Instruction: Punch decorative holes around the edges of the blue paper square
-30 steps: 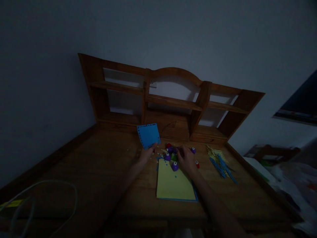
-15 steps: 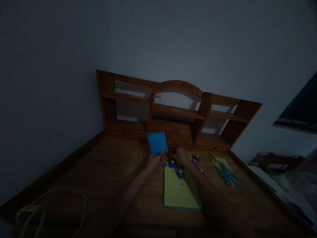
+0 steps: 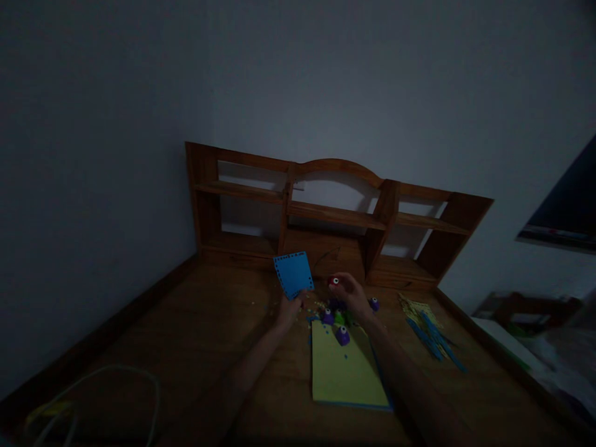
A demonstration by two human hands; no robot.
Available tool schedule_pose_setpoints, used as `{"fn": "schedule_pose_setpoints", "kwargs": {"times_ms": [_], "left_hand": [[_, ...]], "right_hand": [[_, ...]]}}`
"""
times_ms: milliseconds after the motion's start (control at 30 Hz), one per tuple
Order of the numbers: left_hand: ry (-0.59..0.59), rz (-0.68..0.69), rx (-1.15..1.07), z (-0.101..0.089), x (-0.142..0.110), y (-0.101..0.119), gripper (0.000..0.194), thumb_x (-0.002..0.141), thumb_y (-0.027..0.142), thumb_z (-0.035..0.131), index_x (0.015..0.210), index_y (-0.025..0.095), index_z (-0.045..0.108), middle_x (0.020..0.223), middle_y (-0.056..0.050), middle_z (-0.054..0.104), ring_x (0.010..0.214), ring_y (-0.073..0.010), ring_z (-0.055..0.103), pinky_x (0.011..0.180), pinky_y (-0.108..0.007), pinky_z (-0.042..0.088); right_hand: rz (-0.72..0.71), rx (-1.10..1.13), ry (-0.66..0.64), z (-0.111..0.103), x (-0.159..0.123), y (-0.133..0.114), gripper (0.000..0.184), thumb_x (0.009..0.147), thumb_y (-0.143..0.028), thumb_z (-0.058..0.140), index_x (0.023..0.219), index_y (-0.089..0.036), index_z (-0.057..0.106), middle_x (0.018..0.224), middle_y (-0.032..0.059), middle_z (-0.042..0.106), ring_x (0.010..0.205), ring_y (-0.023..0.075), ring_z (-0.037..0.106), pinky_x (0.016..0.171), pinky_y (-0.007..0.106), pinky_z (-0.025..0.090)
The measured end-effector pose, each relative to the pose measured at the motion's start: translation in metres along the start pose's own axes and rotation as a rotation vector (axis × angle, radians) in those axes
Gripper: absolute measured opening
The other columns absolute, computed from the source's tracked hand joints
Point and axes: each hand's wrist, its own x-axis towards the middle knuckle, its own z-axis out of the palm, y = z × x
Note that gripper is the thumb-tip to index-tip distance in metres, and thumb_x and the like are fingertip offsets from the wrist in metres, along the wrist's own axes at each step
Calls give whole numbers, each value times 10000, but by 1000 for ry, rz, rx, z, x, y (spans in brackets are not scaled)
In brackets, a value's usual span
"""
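Two bare hands showed in the head view, both reaching past the far edge of the yellow pad (image 3: 347, 379). The left hand (image 3: 289, 310) lay beyond the pad's far left corner, its forearm slanting in from the near left and its wrist almost straight. Its thumb and fingers were clamped on the near right corner of a blue card (image 3: 292, 273), which stood up tilted, its face toward the camera. Dark spots ran along the card's edges; those on the top edge were too small to make out.

The right hand (image 3: 352, 296) was beyond the pad's far right part, its forearm crossing the pad's right side, the wrist bent so that the fingers pointed left. Thumb and fingertips were closed on a red piece (image 3: 333, 282) bearing a white eye-like disc. The middle and little fingers were too dim to tell.

A purple piece (image 3: 343, 336) rested on the pad near its far edge; a green piece (image 3: 339, 318) was just at that edge. Blue and yellow bits (image 3: 318, 308) were scattered about the pad's far left corner. Right of the pad lay blue strips (image 3: 431, 338) and a yellow sheet (image 3: 414, 308); behind it stood a wooden shelf (image 3: 333, 213).
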Motion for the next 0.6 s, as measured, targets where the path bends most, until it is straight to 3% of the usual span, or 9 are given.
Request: {"fn": "schedule_pose_setpoints", "kwargs": {"times_ms": [200,300,400,600], "left_hand": [[-38,-27,44,-1,4,-9,279,627,363,667,508,177,497,454,11,514,448,-122,473,499,-242,386],[-50,-33,67,-2,6,-12,291,637,365,652,488,182,483,446,11,504,443,-125,470,498,-248,385],[-54,-20,93,-5,8,-13,305,634,365,662,476,183,475,447,13,493,446,-123,462,498,-248,374],[-59,31,112,-7,3,-6,281,615,383,721,565,185,529,562,5,564,529,-137,493,573,-264,414]], "right_hand": [[52,220,48,-8,-20,-5,437,662,-301,786,1051,-242,595,1030,31,655,988,188,607,840,285,478],[145,272,31,-11,-24,-8,496,694,-337,764,1148,-247,587,1057,47,658,882,178,640,792,305,509],[236,315,16,-14,-31,-13,484,686,-356,769,1127,-229,616,1049,59,667,742,158,656,746,316,530],[285,462,-51,-18,-49,-13,490,650,-295,807,1097,-239,614,1085,67,668,959,222,654,902,372,497]]}}
